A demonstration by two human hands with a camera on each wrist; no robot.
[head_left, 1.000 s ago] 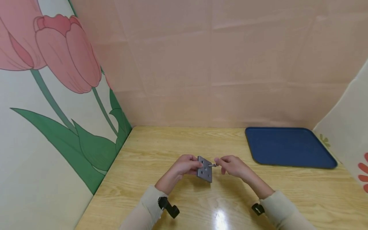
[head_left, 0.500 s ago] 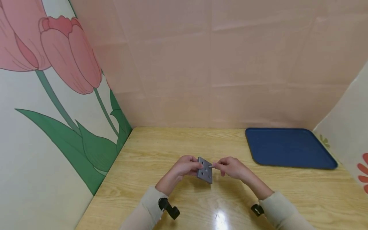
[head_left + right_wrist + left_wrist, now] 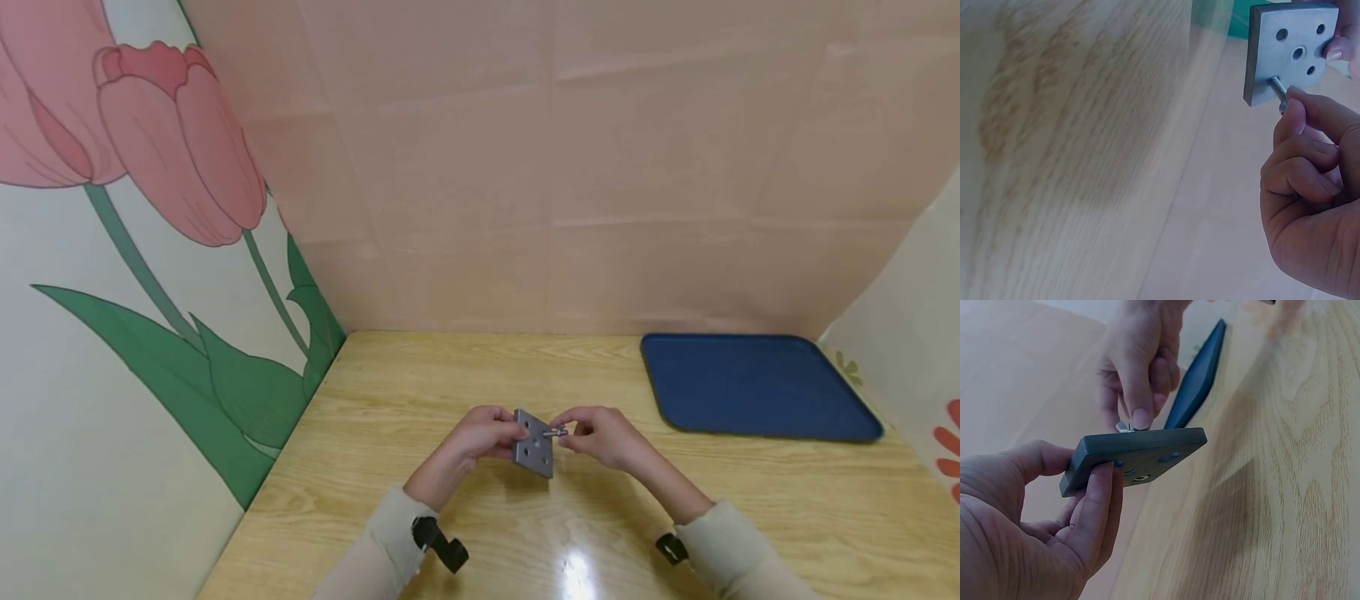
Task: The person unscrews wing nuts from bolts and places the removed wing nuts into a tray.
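A square grey metal plate (image 3: 533, 446) with several holes is held tilted above the table by the left hand (image 3: 483, 434). In the left wrist view, the left hand (image 3: 1054, 519) pinches one edge of the plate (image 3: 1141, 442), thumb on one side and fingers beneath. A thin metal bolt (image 3: 1279, 89) stands out from a corner hole of the plate (image 3: 1294, 37) in the right wrist view. The right hand (image 3: 1316, 181) has its thumb and index finger at the bolt's outer end, its other fingers curled. From the head, the right hand (image 3: 604, 436) is right of the plate.
A blue tray (image 3: 757, 385) lies at the back right of the wooden table (image 3: 450, 367). A pink cloth wall (image 3: 547, 167) stands behind the table, and a tulip-printed panel (image 3: 172, 350) rises along its left side.
The right fingers moved in over the bolt and then shifted, so more of the bolt shows again. The left hand and plate have barely moved.
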